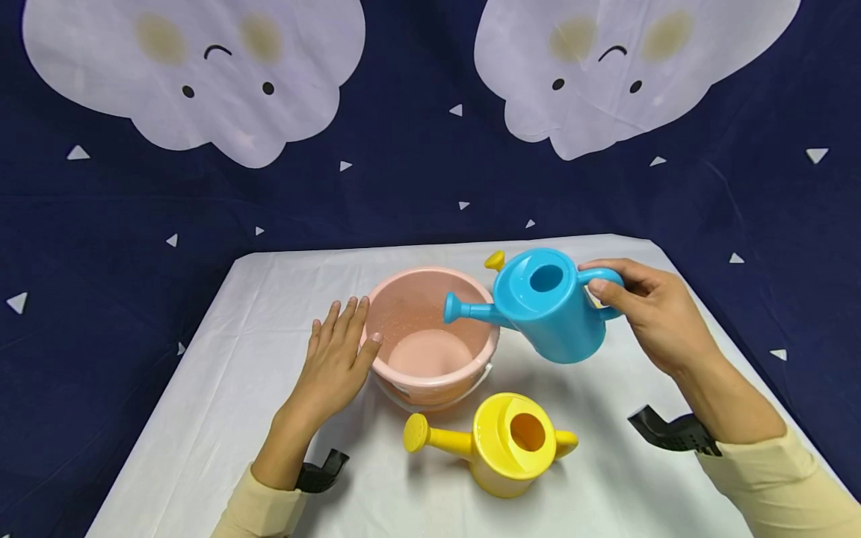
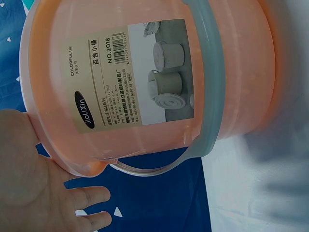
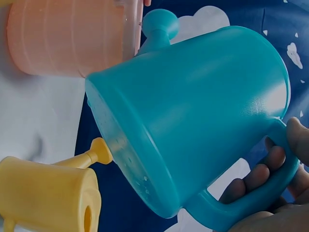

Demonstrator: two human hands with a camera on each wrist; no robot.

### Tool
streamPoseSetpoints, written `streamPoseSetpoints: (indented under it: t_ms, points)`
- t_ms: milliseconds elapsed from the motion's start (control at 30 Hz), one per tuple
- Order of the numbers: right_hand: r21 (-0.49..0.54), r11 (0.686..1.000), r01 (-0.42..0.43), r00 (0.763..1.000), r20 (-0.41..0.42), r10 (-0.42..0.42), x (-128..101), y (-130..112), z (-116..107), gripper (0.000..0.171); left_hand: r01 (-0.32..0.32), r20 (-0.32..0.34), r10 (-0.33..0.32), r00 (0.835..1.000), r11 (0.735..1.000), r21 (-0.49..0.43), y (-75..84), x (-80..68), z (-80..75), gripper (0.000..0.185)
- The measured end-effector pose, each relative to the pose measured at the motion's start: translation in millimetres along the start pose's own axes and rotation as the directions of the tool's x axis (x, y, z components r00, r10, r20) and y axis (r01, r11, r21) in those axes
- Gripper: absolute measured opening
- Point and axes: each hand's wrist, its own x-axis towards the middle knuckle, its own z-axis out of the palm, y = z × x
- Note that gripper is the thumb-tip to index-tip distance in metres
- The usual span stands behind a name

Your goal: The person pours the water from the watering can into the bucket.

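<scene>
Two cloud faces look down from a dark blue cloth backdrop (image 1: 417,187) hung behind a white-covered table (image 1: 222,388), which tapers away toward twelve o'clock. At the table's middle sits a pink bucket (image 1: 430,336), its pale handle lying down against its side and a printed label showing on its wall in the left wrist view. The person's left hand (image 1: 336,359) rests flat against the bucket's rim at nine o'clock, fingers straight and together. Their right hand (image 1: 646,310) curls its fingers round the handle of a blue watering can (image 1: 548,306), held off the cloth at three o'clock of the bucket and tipped so its spout reaches over the rim. A yellow watering can (image 1: 507,444) stands on the table at six o'clock of the bucket, just beside it, spout pointing to nine o'clock. A yellow spout tip (image 1: 495,259) peeks out behind the blue can. Bare cloth lies wide on the left side and along the near edge; the table's right edge runs close under the right forearm.
</scene>
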Motion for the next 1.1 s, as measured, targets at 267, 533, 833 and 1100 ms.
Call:
streamPoseSetpoints:
  t_ms: [267,533,833,1100]
  points:
    - [-0.120,0.992,-0.031,0.999,0.013,0.033,4,-9,1,0.032,0.002,0.003,-0.002,1.000,1.000,-0.005,-0.1,0.2,-0.4,0.063]
    - [-0.138,0.990,-0.029,0.998,0.047,0.035,8,-15,-1,0.032,0.000,0.001,0.000,1.000,1.000,-0.001,0.1,0.3,-0.4,0.063]
    - [-0.164,0.986,-0.010,0.997,0.068,0.021,12,-22,0,0.033,0.008,0.006,-0.008,1.000,1.000,-0.011,-0.3,0.3,-0.4,0.064]
    - [-0.181,0.983,0.012,0.997,0.075,0.001,15,-24,1,0.031,0.008,0.004,-0.008,1.000,1.000,-0.010,0.4,-0.1,-0.8,0.063]
